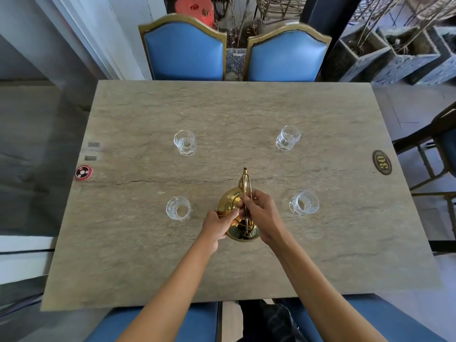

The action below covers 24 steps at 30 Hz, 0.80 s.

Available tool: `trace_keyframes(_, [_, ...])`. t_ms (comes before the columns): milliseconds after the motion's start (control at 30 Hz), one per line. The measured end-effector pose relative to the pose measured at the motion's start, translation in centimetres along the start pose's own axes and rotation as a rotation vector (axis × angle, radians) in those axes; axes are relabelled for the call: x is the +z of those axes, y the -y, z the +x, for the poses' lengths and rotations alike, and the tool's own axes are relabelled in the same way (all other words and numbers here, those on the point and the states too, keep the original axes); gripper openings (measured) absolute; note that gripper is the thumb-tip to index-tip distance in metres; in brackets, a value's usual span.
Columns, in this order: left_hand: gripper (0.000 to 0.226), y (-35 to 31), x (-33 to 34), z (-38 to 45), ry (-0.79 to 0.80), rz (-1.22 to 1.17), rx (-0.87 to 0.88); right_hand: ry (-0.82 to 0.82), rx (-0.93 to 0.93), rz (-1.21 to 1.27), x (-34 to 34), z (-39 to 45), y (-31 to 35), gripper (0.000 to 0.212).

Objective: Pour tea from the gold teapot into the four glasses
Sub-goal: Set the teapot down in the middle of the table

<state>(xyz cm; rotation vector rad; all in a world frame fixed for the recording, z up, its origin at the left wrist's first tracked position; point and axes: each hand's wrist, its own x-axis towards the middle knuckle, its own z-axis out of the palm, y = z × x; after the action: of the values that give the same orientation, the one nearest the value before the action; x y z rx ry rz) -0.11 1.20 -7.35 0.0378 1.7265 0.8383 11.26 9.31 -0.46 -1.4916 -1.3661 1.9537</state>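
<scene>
Both hands on the gold teapot (pixel 230 206), which sits near the middle of the stone surface (pixel 320 255), between the two nearer glasses. The left hand (pixel 217 227) has its grip pressed on the pot's rounded side; the right hand (pixel 262 215) has its grip pinched around the thin upright handle (pixel 246 186). Near left glass (pixel 179 208) and near right glass (pixel 304 203) flank the pot. Farther off stand the far left glass (pixel 185 142) and far right glass (pixel 288 138), all four looking empty. Two blue chairs (pixel 183 50) beyond.
</scene>
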Motion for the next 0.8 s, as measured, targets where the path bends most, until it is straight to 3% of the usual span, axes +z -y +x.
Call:
trace_keyframes(100, [0.033,-0.8,0.1,1.4,-0.010,0.030,0.016,-0.021,0.003,-0.010,0.1,1.4,0.0,0.013])
trace_keyframes(233, [0.046,-2.4,0.3,3.2,-0.004,0.010,0.022,-0.026,-0.001,0.005,0.2,3.4,0.9,0.012])
trace_keyframes(433, [0.040,-4.4,0.8,5.9,-0.013,-0.006,0.040,-0.035,-0.018,-0.030,0.5,6.5,2.2,0.015])
trace_keyframes(567, [0.022,-5.9,1.1,7.2,-0.010,-0.003,0.061,-0.035,-0.003,-0.010,0.9,8.2,3.2,0.015])
trace_keyframes(733, [0.039,-6.8,1.0,8.6,-0.006,-0.035,0.085,-0.050,0.001,-0.010,1.1,9.9,3.9,0.018])
trace_keyframes(800, [0.034,-7.1,0.9,9.3,-0.012,-0.038,0.092,-0.053,0.004,-0.014,1.3,10.4,4.3,0.020])
